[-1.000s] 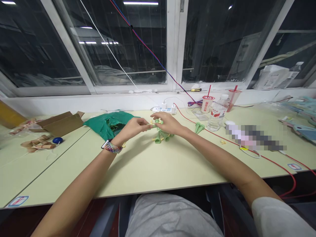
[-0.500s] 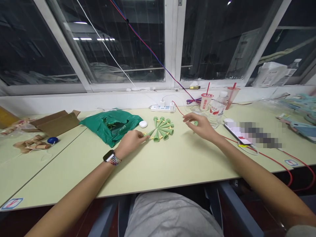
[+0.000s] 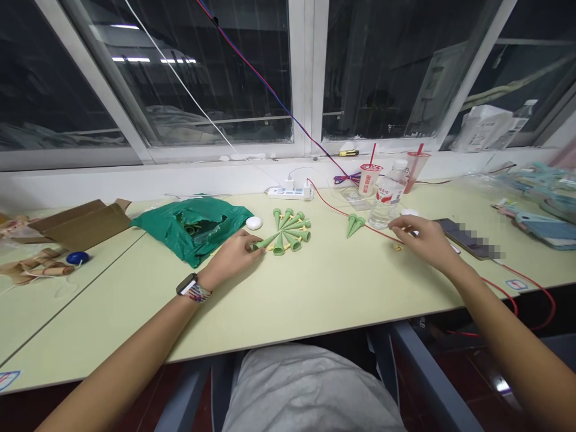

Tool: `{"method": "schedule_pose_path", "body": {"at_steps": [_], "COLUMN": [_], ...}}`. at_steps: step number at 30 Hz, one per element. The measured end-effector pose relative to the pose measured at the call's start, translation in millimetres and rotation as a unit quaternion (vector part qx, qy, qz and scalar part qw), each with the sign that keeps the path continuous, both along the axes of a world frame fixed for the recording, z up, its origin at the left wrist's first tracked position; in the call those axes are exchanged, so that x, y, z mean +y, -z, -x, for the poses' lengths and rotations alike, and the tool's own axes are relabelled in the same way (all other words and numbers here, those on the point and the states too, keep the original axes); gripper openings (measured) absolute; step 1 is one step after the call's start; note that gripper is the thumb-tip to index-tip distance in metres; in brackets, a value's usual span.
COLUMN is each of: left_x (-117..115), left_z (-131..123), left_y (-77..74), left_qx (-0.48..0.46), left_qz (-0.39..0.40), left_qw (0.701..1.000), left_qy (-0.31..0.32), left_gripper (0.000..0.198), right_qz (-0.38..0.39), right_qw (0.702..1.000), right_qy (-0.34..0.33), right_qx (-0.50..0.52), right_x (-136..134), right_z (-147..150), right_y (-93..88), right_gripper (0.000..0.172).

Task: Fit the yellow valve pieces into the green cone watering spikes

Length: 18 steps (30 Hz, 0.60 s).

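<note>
The left hand is gripping a green watering spike in a fan lying towards the counter's back edge; the right hand is hovering, loosely open, near a small yellow valve

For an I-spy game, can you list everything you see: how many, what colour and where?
Slim plastic cones: about ten, green, eight fanned mid-table, two right
Small plastic piece: one, yellow, right
Torn plastic bag: one, green, left of the fan
Rounded flat object: one, white, beside bag
Power strip: one, white, table's back
Cups with straws: two, white and pinkish, back right
Plastic bottle: one, clear, before the cups
Phone-like slab: one, dark, right
Cardboard box: one, brown, left
Round ball: one, blue, before the box
Wooden pieces: several, tan, beside ball
Cables: several, red, blue, white, back and right
Windows: several, dark, back
Flat pieces: several, teal, far right
Table: one, pale yellow, underneath
Left hand: one, fingers around leftmost cone
Right hand: one, open, near slab
</note>
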<state>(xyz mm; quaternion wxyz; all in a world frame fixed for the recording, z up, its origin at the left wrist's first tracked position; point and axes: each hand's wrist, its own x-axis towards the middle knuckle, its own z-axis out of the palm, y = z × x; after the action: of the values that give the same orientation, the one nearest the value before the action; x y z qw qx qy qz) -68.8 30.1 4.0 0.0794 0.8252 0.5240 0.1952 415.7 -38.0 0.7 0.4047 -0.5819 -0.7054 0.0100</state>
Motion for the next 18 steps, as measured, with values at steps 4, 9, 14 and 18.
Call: {"method": "schedule_pose_path", "body": {"at_steps": [4,9,14,18], "left_x": [2,0,-1,-2], "left_z": [0,-1,0,1], "left_y": [4.3,5.5,4.6,3.1], "left_qx": [0.000,-0.001,-0.002,-0.015], "left_qz": [-0.010,-0.009,-0.004,-0.002], "left_qw": [1.000,1.000,1.000,1.000], "left_qy": [0.003,0.004,0.001,0.009], "left_gripper": [0.053,0.053,0.051,0.049], "right_qz": [0.072,0.083,0.098,0.134], "right_qw": [0.992,0.988,0.979,0.958], "right_qy": [0.001,0.008,-0.005,0.069], "right_qx": [-0.103,-0.127,-0.177,-0.245], "right_x": [0,10,44,77], "right_z": [-14,-3,39,71], "right_y": [14.2,19.6,9.1,-0.9], "right_gripper": [0.021,0.025,0.028,0.034]}}
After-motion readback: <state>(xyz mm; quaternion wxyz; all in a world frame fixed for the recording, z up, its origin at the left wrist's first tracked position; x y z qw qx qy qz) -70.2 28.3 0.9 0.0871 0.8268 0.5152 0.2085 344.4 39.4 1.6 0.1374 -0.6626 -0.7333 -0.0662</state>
